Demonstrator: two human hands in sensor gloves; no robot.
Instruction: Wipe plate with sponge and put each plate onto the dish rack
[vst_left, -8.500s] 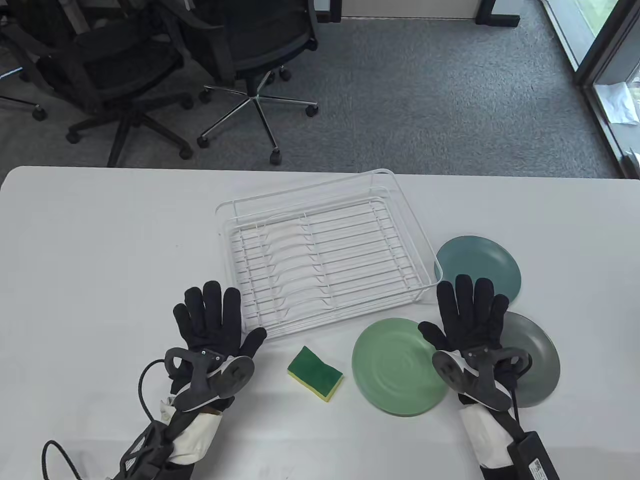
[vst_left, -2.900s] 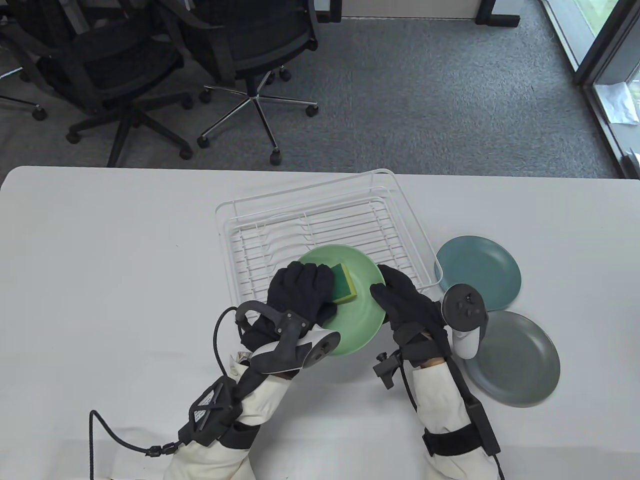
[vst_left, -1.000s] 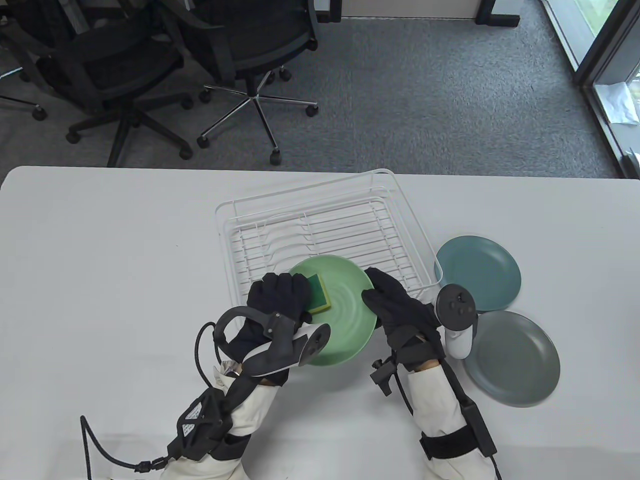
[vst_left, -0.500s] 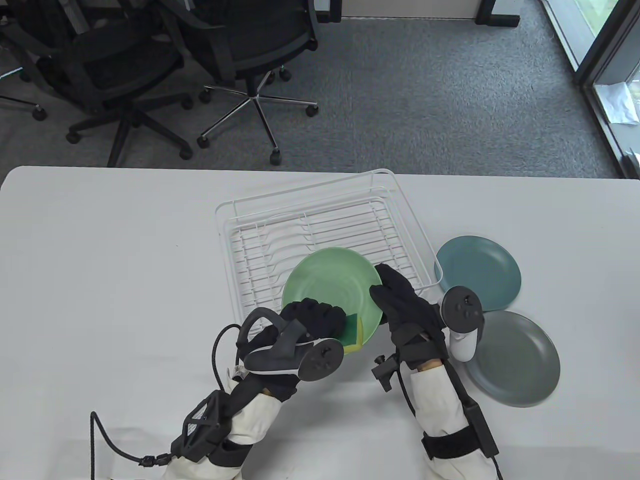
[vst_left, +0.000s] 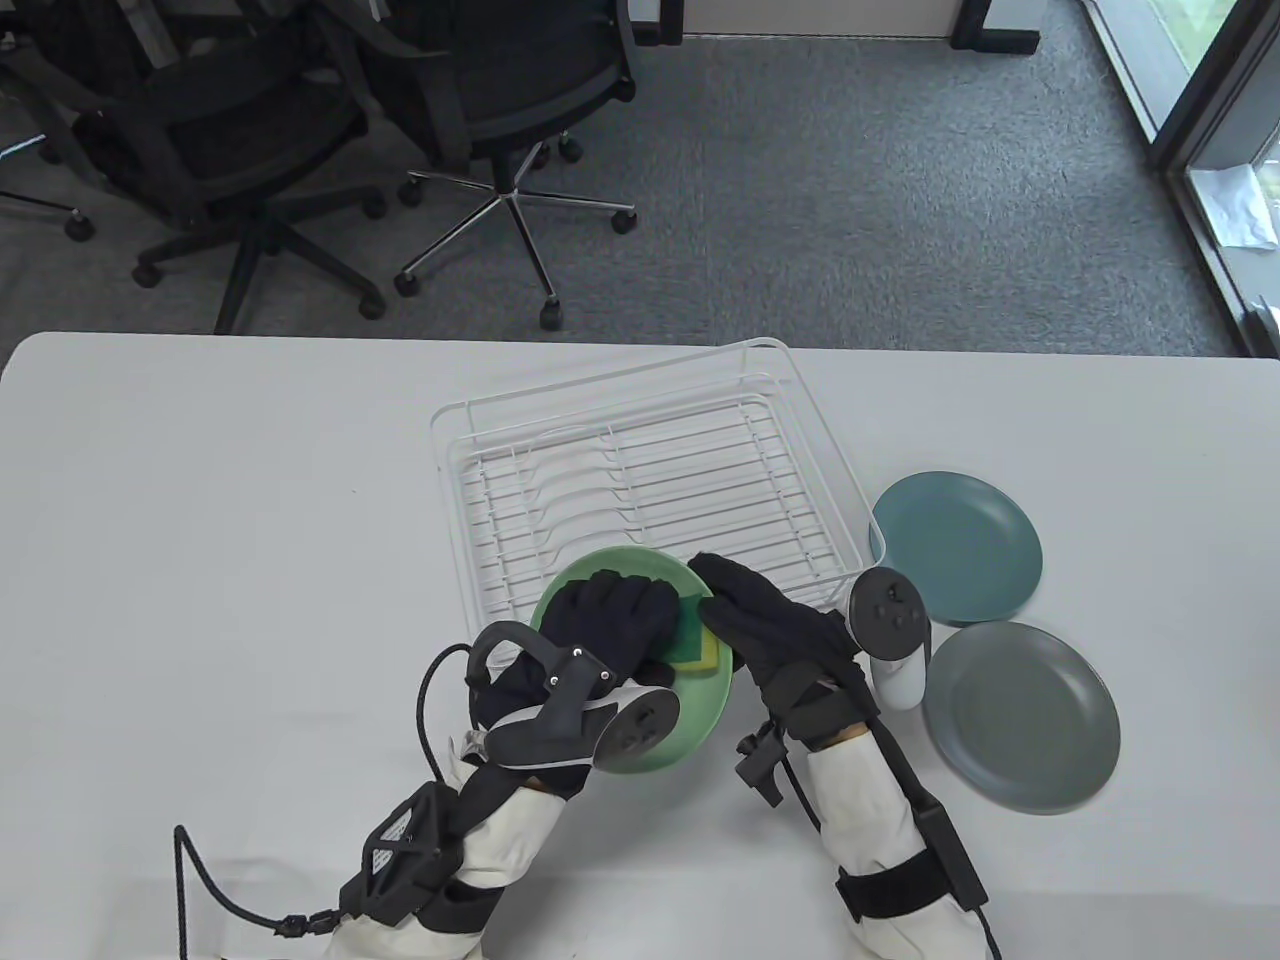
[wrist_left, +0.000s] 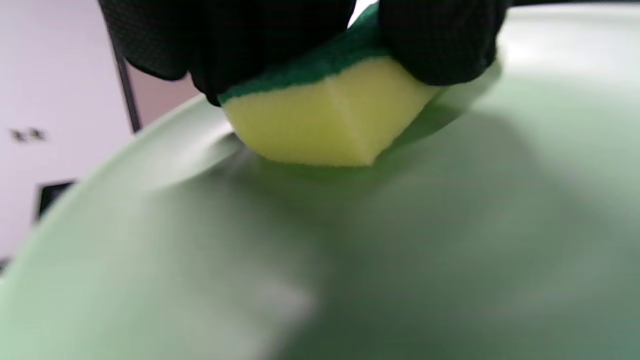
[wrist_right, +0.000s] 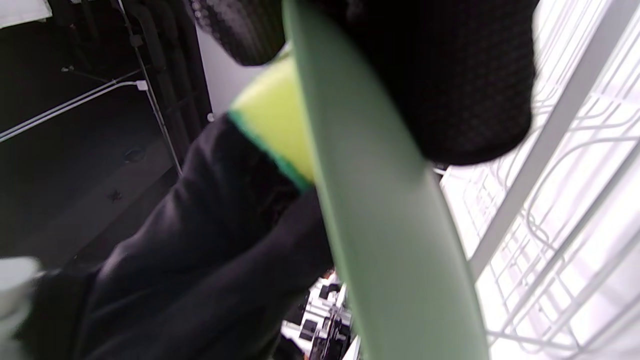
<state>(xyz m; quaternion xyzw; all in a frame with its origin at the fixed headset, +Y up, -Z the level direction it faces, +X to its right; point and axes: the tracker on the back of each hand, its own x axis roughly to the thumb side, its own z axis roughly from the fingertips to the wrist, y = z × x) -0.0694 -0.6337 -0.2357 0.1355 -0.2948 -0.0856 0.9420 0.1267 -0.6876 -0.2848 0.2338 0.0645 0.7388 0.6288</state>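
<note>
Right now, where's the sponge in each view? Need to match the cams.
Table view: sponge at lower centre, on the light green plate, between the left hand and right hand.
Left wrist view: top centre, yellow side on the plate, gripped by the left hand's fingers.
Right wrist view: upper left of centre, a yellow-green edge behind the plate's rim.
Shared landmark: the light green plate.

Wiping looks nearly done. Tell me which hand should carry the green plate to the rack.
Right. The right hand already grips the green plate by its edge nearest the dish rack; the left hand holds the sponge.
</note>
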